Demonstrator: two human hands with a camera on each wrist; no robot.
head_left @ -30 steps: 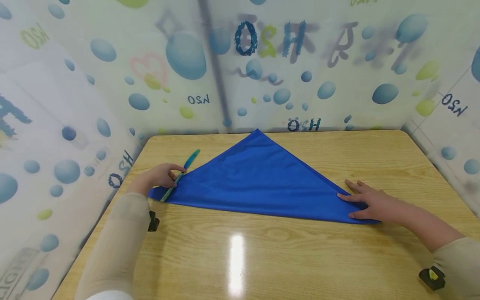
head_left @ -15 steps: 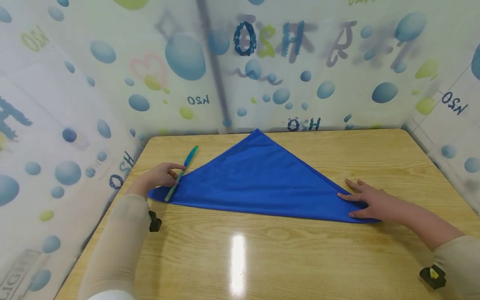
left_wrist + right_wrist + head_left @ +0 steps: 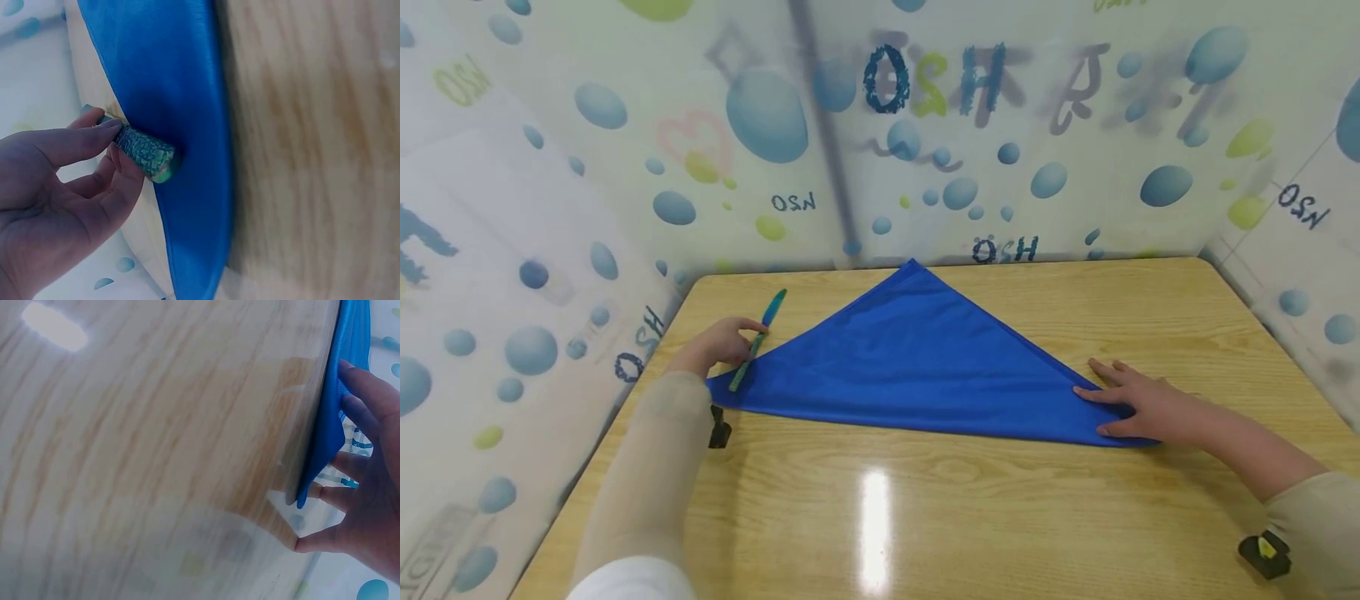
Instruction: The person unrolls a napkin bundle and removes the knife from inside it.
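Observation:
A blue cloth (image 3: 910, 358) lies folded into a triangle, its point toward the far edge of the table. Between thumb and fingers, my left hand (image 3: 718, 342) pinches a knife (image 3: 772, 308) with a blue-green blade and a patterned green handle. The handle (image 3: 145, 150) is over the cloth's left corner in the left wrist view; I cannot tell whether it touches. The blade points away, beyond the cloth's edge. My right hand (image 3: 1157, 408) rests on the cloth's right corner with its fingers spread, holding nothing.
The wooden table (image 3: 1000, 517) extends in front of the cloth and carries a bright light reflection. A pale curtain-like wall (image 3: 1060, 225) with blue and green drops stands along its back and sides. Black wrist devices hang at both sleeves.
My left hand has shifted a little away from me with the knife, whose handle end is farther in over the cloth corner. The right hand and the cloth look unchanged.

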